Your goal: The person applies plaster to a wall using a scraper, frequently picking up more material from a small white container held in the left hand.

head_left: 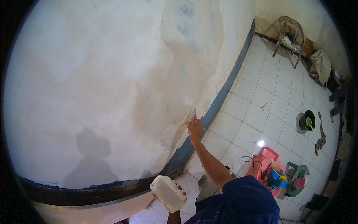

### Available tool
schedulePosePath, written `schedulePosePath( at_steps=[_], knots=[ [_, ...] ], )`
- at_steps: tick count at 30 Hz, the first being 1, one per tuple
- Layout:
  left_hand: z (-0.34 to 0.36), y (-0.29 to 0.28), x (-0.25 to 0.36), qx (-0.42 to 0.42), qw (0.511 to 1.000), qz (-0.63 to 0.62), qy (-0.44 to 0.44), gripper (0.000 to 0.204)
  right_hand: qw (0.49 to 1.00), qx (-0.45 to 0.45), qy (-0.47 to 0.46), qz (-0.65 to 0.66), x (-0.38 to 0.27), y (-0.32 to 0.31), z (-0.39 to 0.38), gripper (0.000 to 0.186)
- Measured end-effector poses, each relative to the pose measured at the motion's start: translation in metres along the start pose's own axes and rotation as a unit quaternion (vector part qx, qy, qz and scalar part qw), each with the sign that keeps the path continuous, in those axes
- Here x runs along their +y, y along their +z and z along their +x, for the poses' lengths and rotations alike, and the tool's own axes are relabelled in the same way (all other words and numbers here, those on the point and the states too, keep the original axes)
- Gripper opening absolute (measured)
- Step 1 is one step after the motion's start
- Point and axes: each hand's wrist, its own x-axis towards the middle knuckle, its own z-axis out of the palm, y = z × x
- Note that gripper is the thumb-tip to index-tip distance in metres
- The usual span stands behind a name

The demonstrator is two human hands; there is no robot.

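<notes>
My right hand [194, 128] is closed round a putty knife [192, 115], its flat blade up against the patchy wall [149, 86] just above the blue painted band [223, 91]. Whitish smears show on the fingers. Lower down, my left hand [181, 187] grips a cream-white plastic tub [169, 194] from beneath and its right side, holding it tilted away from the wall. What lies inside the tub cannot be made out. Damp-looking beige areas spread over the wall around the blade.
Pink plastic stool [259, 166] with a blue tub [276, 177] and cable stands right of me, beside a green stool [298, 183]. Farther off are a black bucket [307, 115] with a green scoop, a twisted rag [320, 138], a chair [290, 33] and a sack [320, 63].
</notes>
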Motion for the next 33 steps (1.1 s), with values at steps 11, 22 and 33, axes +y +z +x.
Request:
schedulePosePath(
  at_steps=[11, 22, 33],
  knots=[
    [-0.012, 0.005, 0.002, 0.019, 0.999, 0.001, 0.033, 0.096, 0.984, -0.008, -0.152, 0.089, -0.139, 0.000, -0.106, 0.034],
    [-0.008, 0.019, -0.003, 0.001, 1.000, -0.012, 0.022, 0.098, 0.918, -0.075, -0.379, 0.089, -0.105, -0.031, -0.169, 0.029],
    [-0.017, 0.018, 0.006, 0.034, 0.999, -0.032, 0.019, 0.102, 0.898, -0.045, -0.432, -0.066, -0.051, 0.021, -0.128, 0.044]
  ],
)
